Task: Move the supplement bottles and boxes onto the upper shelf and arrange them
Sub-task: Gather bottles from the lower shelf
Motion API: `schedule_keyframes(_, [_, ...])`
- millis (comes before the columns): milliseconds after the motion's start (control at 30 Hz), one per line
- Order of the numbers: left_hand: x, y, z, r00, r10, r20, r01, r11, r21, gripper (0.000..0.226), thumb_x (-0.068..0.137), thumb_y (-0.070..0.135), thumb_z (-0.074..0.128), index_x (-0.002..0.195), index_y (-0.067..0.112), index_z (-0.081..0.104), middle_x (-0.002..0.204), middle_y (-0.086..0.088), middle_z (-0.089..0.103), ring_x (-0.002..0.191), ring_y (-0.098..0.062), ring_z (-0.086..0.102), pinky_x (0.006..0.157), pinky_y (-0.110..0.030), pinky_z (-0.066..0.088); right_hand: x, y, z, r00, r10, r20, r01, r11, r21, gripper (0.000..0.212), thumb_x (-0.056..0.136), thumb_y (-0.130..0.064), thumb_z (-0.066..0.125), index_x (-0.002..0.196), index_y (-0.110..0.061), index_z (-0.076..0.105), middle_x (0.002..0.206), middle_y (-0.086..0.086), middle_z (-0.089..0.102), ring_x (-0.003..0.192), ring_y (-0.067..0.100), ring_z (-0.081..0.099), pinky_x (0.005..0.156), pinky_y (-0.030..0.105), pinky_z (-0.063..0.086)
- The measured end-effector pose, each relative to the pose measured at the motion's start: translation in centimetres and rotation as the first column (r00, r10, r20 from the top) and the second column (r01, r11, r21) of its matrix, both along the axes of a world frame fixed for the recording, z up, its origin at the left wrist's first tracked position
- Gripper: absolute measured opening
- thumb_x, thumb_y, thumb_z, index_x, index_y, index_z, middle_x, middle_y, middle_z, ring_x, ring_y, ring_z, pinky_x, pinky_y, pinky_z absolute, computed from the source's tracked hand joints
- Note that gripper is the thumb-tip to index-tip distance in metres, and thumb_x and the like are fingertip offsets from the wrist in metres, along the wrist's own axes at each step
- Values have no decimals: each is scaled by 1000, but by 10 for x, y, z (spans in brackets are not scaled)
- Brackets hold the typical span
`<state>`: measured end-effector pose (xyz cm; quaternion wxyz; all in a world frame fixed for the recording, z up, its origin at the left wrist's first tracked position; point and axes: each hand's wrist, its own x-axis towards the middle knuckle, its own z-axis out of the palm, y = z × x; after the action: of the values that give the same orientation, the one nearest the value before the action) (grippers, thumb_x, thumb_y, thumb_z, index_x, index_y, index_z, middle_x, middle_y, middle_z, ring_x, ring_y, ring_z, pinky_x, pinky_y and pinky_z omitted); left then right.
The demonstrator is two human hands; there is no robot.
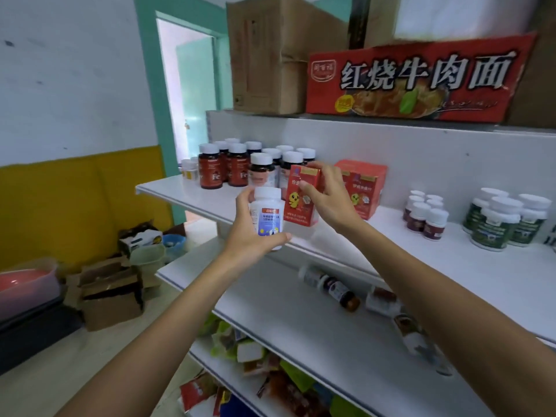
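My left hand (251, 236) is wrapped around a white bottle (267, 216) with a blue label, holding it upright in front of the upper shelf (192, 192). My right hand (326, 197) grips a red box (301, 197), fingers closed over its top and side, its base at the shelf's front edge. Just behind it stands a second red box (365, 188), with dark bottles (237, 164) clustered to the left. More bottles (331, 287) lie on the lower shelf (270, 299).
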<state>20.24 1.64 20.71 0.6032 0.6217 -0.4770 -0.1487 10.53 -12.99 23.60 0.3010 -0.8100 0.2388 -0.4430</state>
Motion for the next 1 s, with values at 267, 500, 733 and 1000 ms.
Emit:
schedule_keyframes(267, [17,-58,-6,989,-150,-20,151,982,113,57,57,23,85,99,21,48,85,7,62,78,-14,60,77,-28,49,-16,-47,-16,933,-253,-255,193,952,-237,46,90,-19,60,134,-16,44,139,8,39,126,25,35,107,39,31])
schedule_keyframes(500, [33,-76,-2,955,-296,29,289,945,152,51,68,17,80,107,23,48,93,8,62,86,-13,61,79,-27,50,-16,-51,-24,884,-455,-107,407,862,-303,59,83,-17,68,137,-17,43,135,11,38,120,25,43,99,36,44])
schedule_keyframes(733, [1,-97,9,912,-409,-27,410,907,94,44,68,15,81,101,20,53,91,4,65,79,-11,61,70,-19,47,-31,-7,-6,937,-292,192,259,949,182,29,97,-30,47,93,-7,65,94,12,65,83,14,58,75,25,49])
schedule_keyframes(1000, [-74,-109,8,794,-608,7,606,792,80,46,72,17,78,112,22,55,100,2,67,89,-14,65,78,-26,53,-100,32,-15,897,-388,213,343,913,219,38,76,-32,72,110,-23,58,101,-3,68,94,14,66,79,25,53])
